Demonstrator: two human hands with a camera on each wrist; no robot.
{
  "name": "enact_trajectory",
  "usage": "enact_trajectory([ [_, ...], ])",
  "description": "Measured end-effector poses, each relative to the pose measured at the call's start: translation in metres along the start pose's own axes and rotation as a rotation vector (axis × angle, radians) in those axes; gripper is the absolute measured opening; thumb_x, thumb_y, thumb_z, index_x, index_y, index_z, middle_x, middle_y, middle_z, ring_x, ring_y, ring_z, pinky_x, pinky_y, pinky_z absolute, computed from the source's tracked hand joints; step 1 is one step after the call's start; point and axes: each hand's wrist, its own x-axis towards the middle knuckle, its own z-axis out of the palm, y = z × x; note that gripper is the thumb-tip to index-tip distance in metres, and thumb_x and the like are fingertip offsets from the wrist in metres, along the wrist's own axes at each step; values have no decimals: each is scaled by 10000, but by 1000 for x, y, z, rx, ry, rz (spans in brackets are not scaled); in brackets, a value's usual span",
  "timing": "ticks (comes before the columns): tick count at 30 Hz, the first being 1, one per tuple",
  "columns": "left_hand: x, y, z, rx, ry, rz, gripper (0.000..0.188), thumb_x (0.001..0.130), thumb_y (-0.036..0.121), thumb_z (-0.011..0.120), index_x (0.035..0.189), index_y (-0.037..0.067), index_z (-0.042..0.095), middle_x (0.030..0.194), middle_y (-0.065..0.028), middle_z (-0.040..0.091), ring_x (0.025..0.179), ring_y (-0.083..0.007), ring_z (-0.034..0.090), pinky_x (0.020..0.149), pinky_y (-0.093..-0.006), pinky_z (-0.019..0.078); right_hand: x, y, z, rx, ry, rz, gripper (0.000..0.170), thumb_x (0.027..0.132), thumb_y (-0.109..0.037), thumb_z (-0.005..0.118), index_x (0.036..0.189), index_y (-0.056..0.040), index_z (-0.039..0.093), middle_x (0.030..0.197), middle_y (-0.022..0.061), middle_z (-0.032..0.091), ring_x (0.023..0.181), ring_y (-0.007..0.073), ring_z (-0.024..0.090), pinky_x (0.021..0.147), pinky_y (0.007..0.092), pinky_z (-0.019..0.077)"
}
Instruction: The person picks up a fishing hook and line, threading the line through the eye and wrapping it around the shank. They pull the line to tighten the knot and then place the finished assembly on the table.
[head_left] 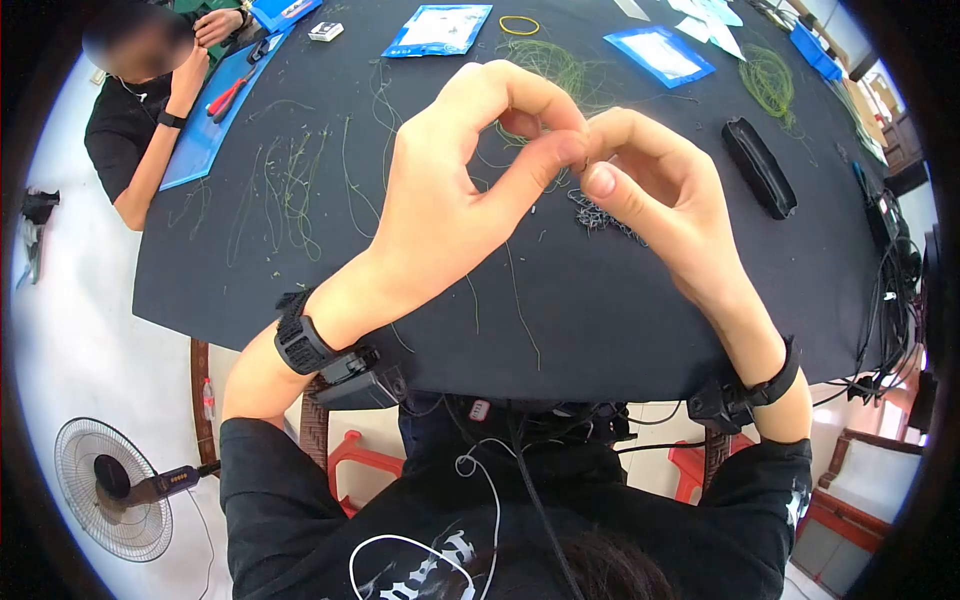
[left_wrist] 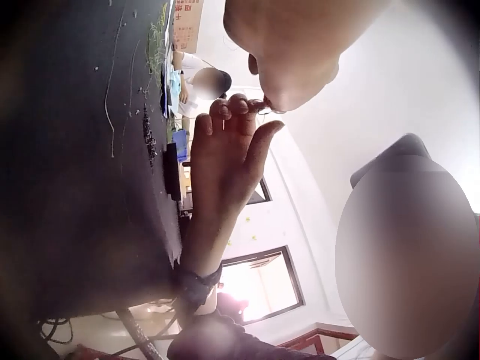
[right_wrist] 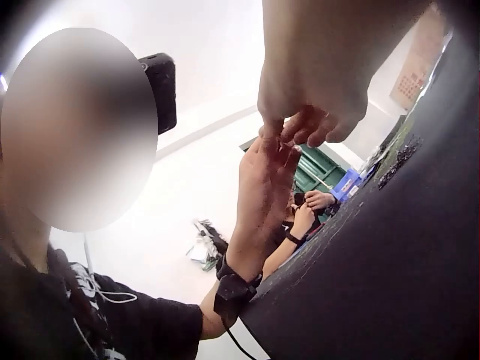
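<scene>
My left hand [head_left: 445,195] and right hand [head_left: 675,185] are raised over the dark table [head_left: 640,320], their fingertips meeting. Thumb and forefinger of each pinch a small dark curved hook [left_wrist: 263,112], mostly hidden by the fingers. The left wrist view shows it between the two sets of fingertips; I cannot tell whether a line runs from it. Under the right hand lies a pile of small grey metal pieces [head_left: 608,217]. Thin green line [head_left: 545,68] sits in a loose tangle beyond the hands, and single strands [head_left: 522,310] lie nearer the front edge.
Blue-and-white packets [head_left: 437,30] lie at the back, with a yellow ring [head_left: 519,25] beside. A black tray [head_left: 758,168] and coiled green line [head_left: 768,85] are on the right. At far left, another person [head_left: 140,110] works by a blue board [head_left: 205,140] with red-handled pliers [head_left: 228,98].
</scene>
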Motion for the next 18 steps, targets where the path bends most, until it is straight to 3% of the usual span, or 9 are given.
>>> enact_trajectory([
  [3,-1,0,2,42,-3,15,75,844,6,587,898,-14,538,883,-72,579,826,-130,538,783,-248,424,-1,1,3,95,31,72,195,835,-182,655,921,-13,608,835,1,602,712,40,518,631,194,419],
  [6,-2,-3,5,72,2,65,60,858,18,571,898,-10,537,880,-62,572,817,-121,527,776,-240,419,1,4,2,-15,88,-87,112,824,-111,644,854,-18,587,785,-4,576,689,53,506,599,209,412],
  [8,-6,-5,10,2,18,-38,69,887,61,547,907,-5,544,892,-44,572,817,-104,519,776,-229,414,3,-3,0,-330,104,-264,84,790,-51,635,806,-18,560,733,20,538,662,88,504,581,229,411],
  [9,-6,-4,9,0,19,-39,69,887,61,547,907,-5,544,892,-44,572,817,-104,519,776,-229,414,4,-6,-1,-331,102,-262,84,790,-51,635,806,-18,560,733,20,538,662,88,504,581,229,411],
  [11,-5,-2,8,-101,23,-260,110,912,103,523,914,-3,551,906,-26,577,825,-90,518,788,-220,409,7,-12,-4,-542,110,-302,87,753,-12,628,781,-11,545,701,52,506,641,121,509,582,241,420],
  [14,1,-16,-1,-137,130,-340,204,922,212,526,922,17,587,894,-10,586,842,-85,529,808,-239,415,10,-8,-22,-617,73,-225,69,803,-49,622,803,-24,558,831,-7,521,729,56,469,606,194,342],
  [15,4,-24,-6,-154,198,-353,186,898,186,549,933,13,610,861,-26,625,797,-82,556,733,-224,441,13,-2,-31,-657,87,-240,66,814,-51,613,815,-21,554,817,-14,524,735,53,472,612,192,345],
  [16,6,-33,-16,-95,222,-443,307,868,268,598,1014,-2,609,890,-31,634,815,-92,565,750,-245,445,17,4,-44,-667,95,-210,67,828,-67,608,829,-28,553,814,-13,528,751,57,481,638,191,359],
  [18,7,-76,-46,-256,342,-468,298,882,293,585,1016,28,614,930,-9,600,868,-131,552,855,-279,425,23,12,-69,-511,82,-80,83,848,-118,611,829,-56,560,857,-2,530,769,65,487,722,209,384],
])
